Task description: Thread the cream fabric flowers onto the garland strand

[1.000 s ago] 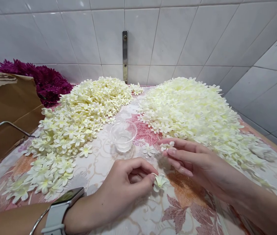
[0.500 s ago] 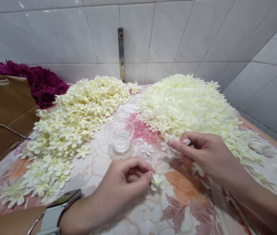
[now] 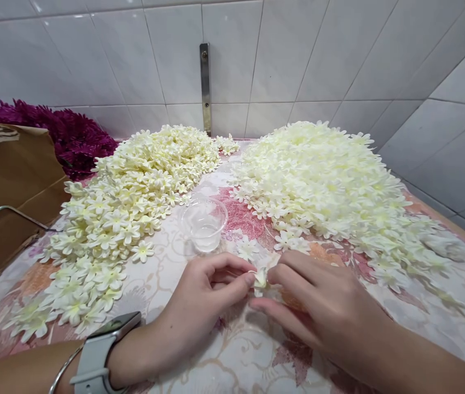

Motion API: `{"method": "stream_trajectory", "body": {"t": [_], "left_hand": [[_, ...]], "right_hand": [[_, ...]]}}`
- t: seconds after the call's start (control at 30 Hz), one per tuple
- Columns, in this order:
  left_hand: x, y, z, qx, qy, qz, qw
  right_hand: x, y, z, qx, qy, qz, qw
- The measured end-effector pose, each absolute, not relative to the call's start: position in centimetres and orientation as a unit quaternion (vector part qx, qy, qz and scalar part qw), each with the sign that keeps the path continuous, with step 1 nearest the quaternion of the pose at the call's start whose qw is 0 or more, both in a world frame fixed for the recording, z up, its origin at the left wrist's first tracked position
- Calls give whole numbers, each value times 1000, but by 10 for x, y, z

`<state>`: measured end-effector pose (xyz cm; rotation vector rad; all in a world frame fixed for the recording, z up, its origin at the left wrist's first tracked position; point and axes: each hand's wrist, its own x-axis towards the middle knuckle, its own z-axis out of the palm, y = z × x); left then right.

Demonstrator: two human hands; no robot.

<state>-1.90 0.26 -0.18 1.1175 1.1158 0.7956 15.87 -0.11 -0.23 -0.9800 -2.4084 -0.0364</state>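
My left hand [image 3: 211,295] pinches a small white artificial flower [image 3: 260,278] between thumb and forefinger, just above the table. From the right, my right hand [image 3: 318,301] meets this flower; its curled fingers touch the petals, while the thumb tip sits a little lower. Part of the flower is hidden by the fingers. Beyond my hands, a clear plastic cup [image 3: 204,225] stands upright with what looks like clear liquid inside. A loose white flower [image 3: 248,249] lies just behind my hands.
Cream flowers form a left heap [image 3: 134,186] and paler ones a right heap [image 3: 318,175] on the patterned tablecloth [image 3: 167,273]. Purple flowers [image 3: 64,137] and a cardboard box [image 3: 15,180] with a metal rod [image 3: 6,209] are at left. A tiled wall [image 3: 232,49] closes the back.
My right hand has come left and down from the edge of the right heap, where it pinched something white, to the flower in my left hand. The left hand has risen slightly.
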Motion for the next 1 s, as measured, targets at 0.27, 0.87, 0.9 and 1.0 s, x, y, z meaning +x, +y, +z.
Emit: {"method": "stream_trajectory", "body": {"t": [0.27, 0.87, 0.9, 1.0], "left_hand": [[-18, 5, 0, 451, 466, 358, 672], [-19, 6, -4, 445, 470, 354, 675], [-19, 6, -3, 446, 474, 353, 673], [-19, 7, -3, 448, 480, 348, 669]], "right_hand": [[159, 5, 4, -424, -820, 291, 252], [155, 2, -2, -395, -871, 160, 246], [156, 3, -1, -398, -865, 188, 242], [158, 5, 2, -405, -852, 235, 234]]}}
